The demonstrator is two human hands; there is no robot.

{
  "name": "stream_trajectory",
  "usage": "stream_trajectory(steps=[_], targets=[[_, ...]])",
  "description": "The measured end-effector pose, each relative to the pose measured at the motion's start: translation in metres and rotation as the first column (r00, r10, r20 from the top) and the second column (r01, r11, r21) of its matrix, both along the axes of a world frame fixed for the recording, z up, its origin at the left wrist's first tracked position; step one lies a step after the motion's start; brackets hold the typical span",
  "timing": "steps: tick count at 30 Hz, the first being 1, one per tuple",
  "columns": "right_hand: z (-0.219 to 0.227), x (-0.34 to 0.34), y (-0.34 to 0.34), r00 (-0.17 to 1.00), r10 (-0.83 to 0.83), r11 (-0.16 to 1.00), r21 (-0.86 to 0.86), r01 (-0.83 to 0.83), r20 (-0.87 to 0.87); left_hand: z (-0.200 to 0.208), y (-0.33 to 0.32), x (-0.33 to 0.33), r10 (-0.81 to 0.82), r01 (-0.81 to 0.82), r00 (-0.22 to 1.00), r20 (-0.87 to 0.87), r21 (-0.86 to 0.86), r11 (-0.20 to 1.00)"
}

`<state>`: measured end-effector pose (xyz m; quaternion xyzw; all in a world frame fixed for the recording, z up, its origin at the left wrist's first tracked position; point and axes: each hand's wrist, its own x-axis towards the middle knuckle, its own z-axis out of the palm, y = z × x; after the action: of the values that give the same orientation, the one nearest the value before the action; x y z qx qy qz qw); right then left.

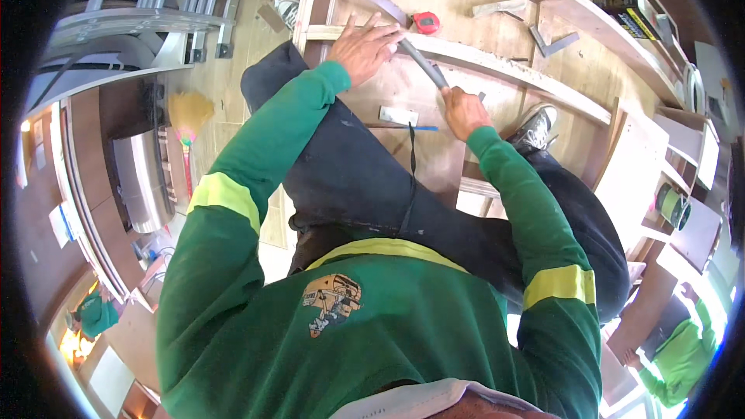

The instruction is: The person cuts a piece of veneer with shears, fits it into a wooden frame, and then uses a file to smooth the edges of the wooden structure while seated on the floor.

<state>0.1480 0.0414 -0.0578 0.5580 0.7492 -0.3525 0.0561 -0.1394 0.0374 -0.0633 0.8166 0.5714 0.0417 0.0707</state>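
Note:
My right hand [466, 112] is closed round the near end of a handsaw [423, 62], whose long grey blade slants up and left across a pale wooden rail [481, 54]. The hand hides the saw's handle. Fingers stretched out, my left hand [365, 48] lies on the left end of that rail, close beside the blade. Just beyond the rail, near the blade, sits a red tape measure [425, 23]. A small white block [399, 116] and a thin blue stick [419, 128] lie between my legs.
A metal square [552, 43] and a wood offcut [498, 8] lie inside the wooden frame. My shoe [535, 128] rests within it. Ladders [155, 23] and a broom [188, 120] are at left. Another person [683, 349] in green is at lower right.

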Motion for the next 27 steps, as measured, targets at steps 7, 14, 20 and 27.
stream_trajectory(steps=[7,14,20,27], targets=[[-0.007,-0.045,0.03,0.996,-0.028,0.992,0.117,0.038,-0.086,-0.004,0.06,-0.007,0.125,-0.13,0.991,0.044,0.118,0.984],[0.03,-0.037,0.005,0.998,0.054,0.998,0.015,-0.053,-0.027,0.006,-0.002,-0.023,0.065,-0.064,0.995,-0.07,0.01,0.998],[-0.016,-0.045,0.041,0.983,0.168,0.968,0.203,-0.15,-0.07,0.009,0.043,-0.03,0.153,-0.153,0.981,0.117,-0.009,0.988],[-0.001,-0.031,0.0,0.992,0.125,0.992,0.036,-0.124,-0.003,0.007,-0.024,-0.032,0.072,-0.067,0.992,-0.104,0.048,0.997]])
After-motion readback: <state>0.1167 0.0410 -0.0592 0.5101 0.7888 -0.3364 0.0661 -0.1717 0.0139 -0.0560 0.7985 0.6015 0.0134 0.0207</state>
